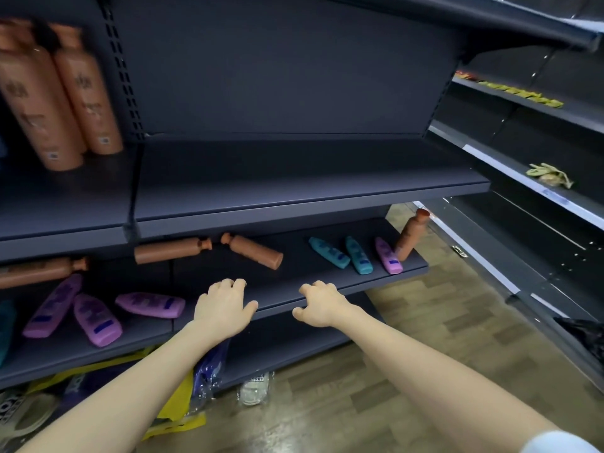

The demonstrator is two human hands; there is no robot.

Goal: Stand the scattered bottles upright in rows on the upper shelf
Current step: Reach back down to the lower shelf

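Note:
Two brown bottles (253,250) lie on their sides on the lower shelf (294,297), and another brown one (410,235) leans at its right end. Two teal bottles (328,252) and a purple one (388,256) lie beside it. Three purple bottles (150,304) and a brown one (42,271) lie scattered further left. The upper shelf (294,178) is bare in the middle bay; two brown bottles (83,89) stand upright on its left bay. My left hand (224,305) and my right hand (322,304) hover at the lower shelf's front edge, fingers loosely curled, holding nothing.
Yellow and purple packets (183,397) and a clear wrapper (253,387) lie on the floor under the shelf. Another shelving unit (529,178) with a few small items runs along the right. Tiled floor lies between the two units.

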